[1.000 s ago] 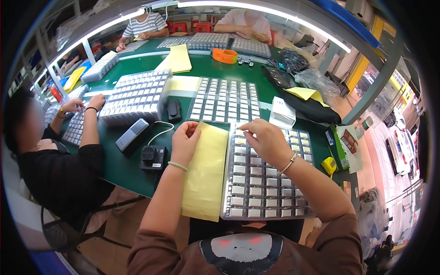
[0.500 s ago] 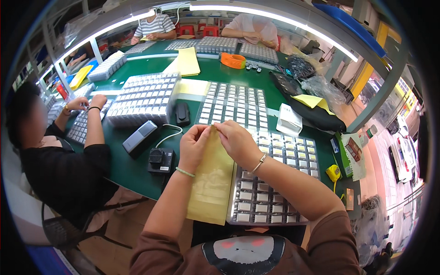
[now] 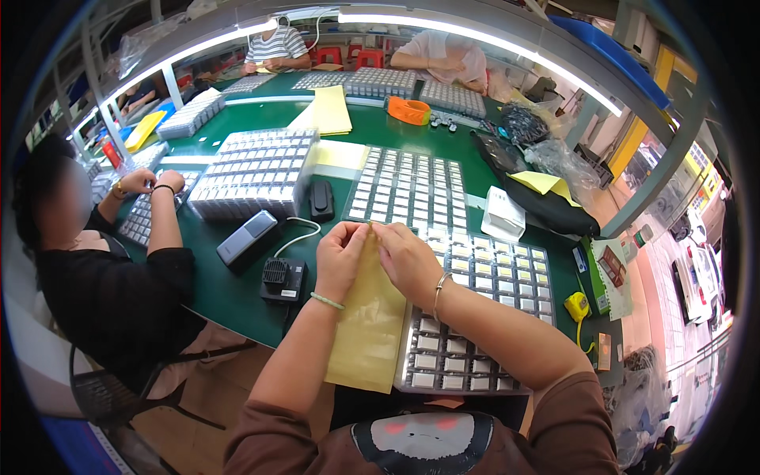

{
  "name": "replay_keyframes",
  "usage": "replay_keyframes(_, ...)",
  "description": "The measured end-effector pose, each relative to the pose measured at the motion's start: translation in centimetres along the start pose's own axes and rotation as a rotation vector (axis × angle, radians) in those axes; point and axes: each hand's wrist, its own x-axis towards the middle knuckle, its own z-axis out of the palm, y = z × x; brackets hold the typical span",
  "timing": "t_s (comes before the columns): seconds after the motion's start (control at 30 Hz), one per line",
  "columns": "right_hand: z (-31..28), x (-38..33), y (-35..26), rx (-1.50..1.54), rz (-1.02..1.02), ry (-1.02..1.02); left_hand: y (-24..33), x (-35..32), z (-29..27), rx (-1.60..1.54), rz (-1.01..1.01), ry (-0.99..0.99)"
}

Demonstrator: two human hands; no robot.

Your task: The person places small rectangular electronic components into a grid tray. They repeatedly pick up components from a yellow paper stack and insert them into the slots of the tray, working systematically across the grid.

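A glossy yellow sheet (image 3: 366, 332) hangs down between my forearms, overlapping the left side of a clear tray (image 3: 405, 378) filled with rows of small white blocks. My left hand (image 3: 340, 255) is closed in a pinch on the sheet's top end. Right beside it, my right hand (image 3: 408, 260) is also closed, its fingertips meeting the same top edge. Anything small between the fingertips is hidden. Beyond my hands lies another tray of white blocks (image 3: 412, 186). Some blocks in the tray at right carry yellow pieces (image 3: 504, 271).
Stacked trays (image 3: 253, 174) stand left on the green table (image 3: 229, 297), near a grey power bank (image 3: 247, 237) and a small black device (image 3: 283, 281). A white package (image 3: 504, 214) and a yellow tape measure (image 3: 578, 303) sit right. A co-worker (image 3: 111, 293) handles a tray at left.
My hands stay pinched at the sheet's top end, with the fingers shifted slightly. The whole view has moved a little, so the table appears slightly lower and to the right.
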Motion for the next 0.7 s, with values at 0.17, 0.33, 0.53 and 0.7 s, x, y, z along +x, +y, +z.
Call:
replay_keyframes(0.17,-0.9,1.1,0.2,0.027,0.112,0.007,0.2,-0.1,0.2,0.004,0.017,-0.064)
replay_keyframes(0.33,-2.2,0.7,0.4,0.166,0.191,0.008,-0.1,0.2,0.3,0.162,-0.033,-0.083)
replay_keyframes(0.53,-10.1,-1.0,-0.8,0.413,0.546,0.034,-1.9,0.3,-0.1,0.509,0.221,0.103)
replay_keyframes(0.7,-12.6,-4.8,0.3,0.854,1.037,-0.104,1.2,-0.8,1.3,0.431,0.321,-0.136)
